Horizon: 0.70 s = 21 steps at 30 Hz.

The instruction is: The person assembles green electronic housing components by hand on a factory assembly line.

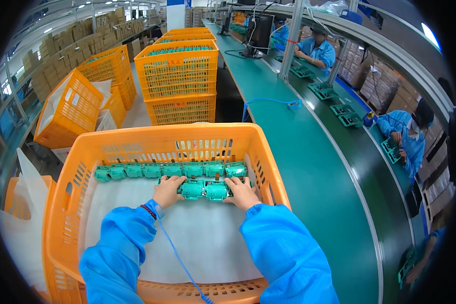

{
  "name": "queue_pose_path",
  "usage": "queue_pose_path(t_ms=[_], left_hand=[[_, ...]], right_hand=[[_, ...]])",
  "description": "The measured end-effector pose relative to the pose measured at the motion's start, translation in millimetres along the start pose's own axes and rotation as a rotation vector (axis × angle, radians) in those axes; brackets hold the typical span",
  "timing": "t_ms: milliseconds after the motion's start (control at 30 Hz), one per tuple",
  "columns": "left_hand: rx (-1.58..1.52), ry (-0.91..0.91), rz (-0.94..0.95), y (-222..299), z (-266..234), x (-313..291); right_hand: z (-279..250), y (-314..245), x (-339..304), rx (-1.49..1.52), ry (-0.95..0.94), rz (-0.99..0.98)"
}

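Inside a large orange plastic crate (162,134), my two hands grip a short row of green plastic housings (204,190) from its ends. My left hand (169,191) closes on the left end, and my right hand (241,193) on the right end. Just beyond them, a row of several like green housings (162,169) lies along the crate's far wall. A white sheet (202,238) lines the crate bottom under my hands. A blue coiled cord (180,256) runs from my left wrist toward the lower edge. My fingers hide the ends of the held row.
Stacked orange crates (177,71) filled with green parts stand ahead, and tilted crates (71,109) lean at the left. To the right runs a green workbench (299,167) beside a conveyor (349,147) carrying green housings. Co-workers in blue (405,131) sit along its far side.
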<state>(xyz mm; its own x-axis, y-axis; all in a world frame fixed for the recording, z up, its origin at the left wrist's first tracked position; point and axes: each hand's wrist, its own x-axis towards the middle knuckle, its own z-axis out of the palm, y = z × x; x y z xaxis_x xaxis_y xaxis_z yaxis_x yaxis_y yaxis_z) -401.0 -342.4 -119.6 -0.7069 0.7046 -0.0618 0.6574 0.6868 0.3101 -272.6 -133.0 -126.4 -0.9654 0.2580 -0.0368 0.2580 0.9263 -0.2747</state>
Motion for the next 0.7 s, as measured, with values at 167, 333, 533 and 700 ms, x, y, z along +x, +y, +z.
queue_pose_path(t_ms=[167, 333, 533, 700], left_hand=[[-0.032, -0.017, -0.034, -6, 20, 9], [-0.028, -0.017, -0.019, -15, 31, 17], [0.032, -0.045, -0.048, -13, 37, 21], [0.186, -0.013, -0.024, 11, 5, 10]], right_hand=[[3, 7, 11, 0.008, -0.114, 0.019], [15, 13, 16, 0.009, -0.079, -0.006], [36, 14, 16, -0.109, 0.040, -0.009], [24, 4, 14, -0.350, 0.117, 0.032]])
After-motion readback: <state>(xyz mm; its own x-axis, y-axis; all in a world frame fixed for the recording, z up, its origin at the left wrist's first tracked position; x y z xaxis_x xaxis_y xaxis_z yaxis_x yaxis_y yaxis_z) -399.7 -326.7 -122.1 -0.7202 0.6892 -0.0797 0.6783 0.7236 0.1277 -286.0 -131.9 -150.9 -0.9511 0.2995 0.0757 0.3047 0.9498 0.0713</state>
